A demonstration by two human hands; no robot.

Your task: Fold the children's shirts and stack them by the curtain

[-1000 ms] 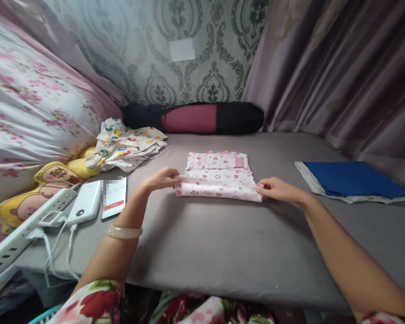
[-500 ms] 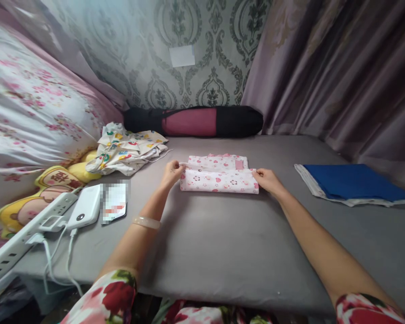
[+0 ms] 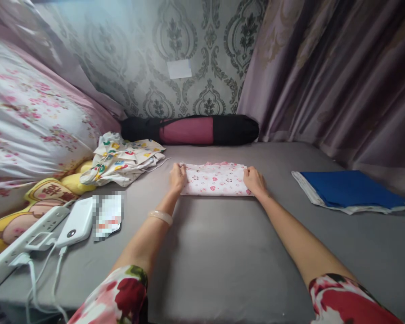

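Note:
A folded white cloth (image 3: 216, 180) with a pink heart and flower print lies on the grey-covered surface in front of me. Some pink ruffled edge shows along its far side. My left hand (image 3: 178, 177) is closed on its left end, the fingers pinching the upper corner. At the opposite end, my right hand (image 3: 255, 181) grips the right corner with bent fingers. The cloth is stretched fairly flat between both hands, its folds facing away from me. Where the fingertips press is partly hidden behind the hands.
A crumpled patterned garment (image 3: 121, 157) lies back left, near a yellow plush (image 3: 40, 191). A power strip (image 3: 11, 254), a white power bank (image 3: 76, 220) and cables are front left. Blue folded fabric (image 3: 354, 189) lies right; a black-and-maroon roll bag (image 3: 189, 130) rests against the wall.
The near part of the cloth has been folded away from me over the far part, covering the pink patch. Both hands moved with it. The view has tilted slightly up.

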